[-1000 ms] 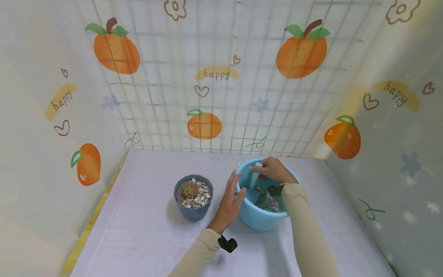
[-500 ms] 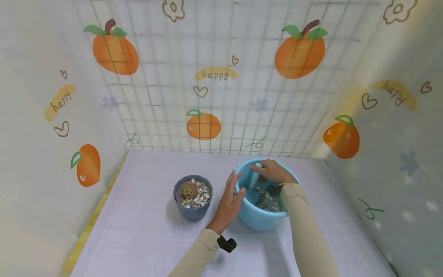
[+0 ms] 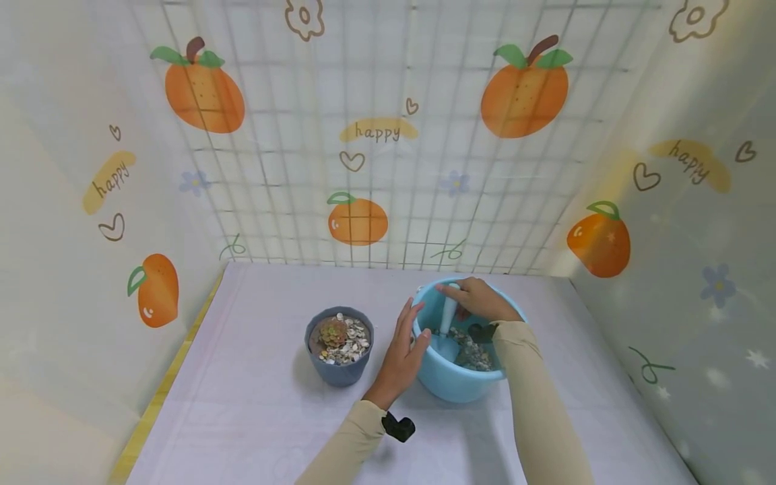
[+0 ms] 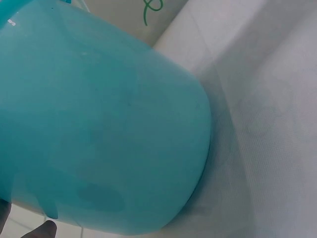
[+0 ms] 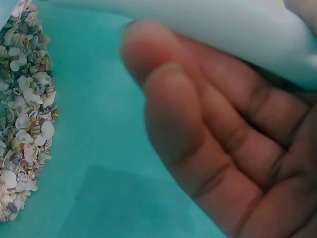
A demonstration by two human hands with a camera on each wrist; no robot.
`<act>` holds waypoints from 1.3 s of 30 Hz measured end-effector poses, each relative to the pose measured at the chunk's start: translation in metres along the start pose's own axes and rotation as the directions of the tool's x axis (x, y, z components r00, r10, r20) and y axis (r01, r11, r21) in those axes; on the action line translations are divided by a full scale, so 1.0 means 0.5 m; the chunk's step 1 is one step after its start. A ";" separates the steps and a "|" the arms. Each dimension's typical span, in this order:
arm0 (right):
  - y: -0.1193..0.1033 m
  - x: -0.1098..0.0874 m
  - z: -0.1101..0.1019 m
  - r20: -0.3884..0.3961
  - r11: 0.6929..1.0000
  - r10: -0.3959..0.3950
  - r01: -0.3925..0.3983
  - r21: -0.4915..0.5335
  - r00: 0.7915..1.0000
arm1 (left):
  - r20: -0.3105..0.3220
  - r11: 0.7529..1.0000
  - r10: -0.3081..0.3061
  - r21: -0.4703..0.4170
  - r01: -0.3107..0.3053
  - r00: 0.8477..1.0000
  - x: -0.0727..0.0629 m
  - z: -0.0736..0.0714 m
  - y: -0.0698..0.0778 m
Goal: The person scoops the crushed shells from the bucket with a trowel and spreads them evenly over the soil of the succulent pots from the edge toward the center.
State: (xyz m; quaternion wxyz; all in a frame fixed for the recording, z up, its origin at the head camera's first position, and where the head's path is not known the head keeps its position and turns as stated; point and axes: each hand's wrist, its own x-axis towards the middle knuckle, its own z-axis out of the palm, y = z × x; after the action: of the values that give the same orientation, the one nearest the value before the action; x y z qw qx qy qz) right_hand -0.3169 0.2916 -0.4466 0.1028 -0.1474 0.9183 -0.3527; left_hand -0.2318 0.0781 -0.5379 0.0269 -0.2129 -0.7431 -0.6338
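My right hand (image 3: pixel 483 300) reaches over the rim of a light blue bucket (image 3: pixel 459 387) and grips the handle of a pale blue hand shovel (image 3: pixel 447 347). The shovel's blade points down into a heap of small seashells (image 5: pixel 26 124) on the bucket floor. In the right wrist view, the curled fingers (image 5: pixel 173 109) lie under the shovel handle (image 5: pixel 223 32). My left hand (image 3: pixel 398 351) lies against the bucket's left side, fingers extended; only fingertips (image 4: pixel 43 230) show in the left wrist view, beside the bucket wall (image 4: pixel 109 119).
Left of the bucket stands a grey-blue flowerpot (image 3: pixel 339 372) with a small succulent (image 3: pixel 333 333) and pale shells (image 3: pixel 353 345) on its surface. Both containers are on a table with a white cloth (image 3: pixel 261 404). A printed curtain (image 3: pixel 424 162) over a wire grid encloses the back and sides.
The shovel has swung a little: its blade has shifted slightly right and towards me among the shells. The left hand, bucket and flowerpot have stayed in place.
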 end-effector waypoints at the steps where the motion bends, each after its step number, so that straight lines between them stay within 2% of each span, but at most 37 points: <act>1: 0.000 0.001 0.001 -0.004 1.000 0.002 -0.002 0.002 1.000 | -0.001 1.000 0.000 0.002 0.000 1.000 0.000 -0.001 -0.001; 4: 0.000 0.006 0.003 -0.032 1.000 0.008 -0.007 0.025 0.999 | -0.006 1.000 -0.001 0.006 0.001 1.000 0.000 -0.003 -0.002; 10: 0.006 0.018 0.000 -0.168 0.997 0.041 -0.030 0.068 0.985 | -0.018 1.000 -0.001 0.014 0.002 1.000 0.001 -0.007 0.000; 21: -0.006 0.018 -0.005 -0.274 0.993 0.055 -0.024 0.116 0.960 | -0.019 1.000 -0.002 0.020 0.002 1.000 -0.002 -0.019 0.006; 30: -0.009 0.012 -0.018 -0.285 0.992 0.058 -0.024 0.123 0.957 | 0.004 1.000 -0.020 -0.013 0.020 1.000 0.003 -0.024 0.014; 34: -0.011 0.002 -0.036 -0.249 0.994 0.053 -0.027 0.107 0.967 | 0.033 0.999 -0.046 0.001 0.046 0.998 0.004 -0.028 0.023; 39: -0.009 -0.012 -0.067 -0.262 0.993 0.056 -0.028 0.112 0.964 | 0.041 0.999 -0.045 0.015 0.044 0.998 0.004 -0.036 0.033</act>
State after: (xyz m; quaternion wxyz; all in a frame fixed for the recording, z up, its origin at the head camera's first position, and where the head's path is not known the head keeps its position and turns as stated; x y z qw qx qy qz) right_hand -0.3201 0.3111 -0.4188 -0.0054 -0.0737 0.9065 -0.4157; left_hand -0.2319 0.0631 -0.5182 -0.0013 -0.2092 -0.7524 -0.6245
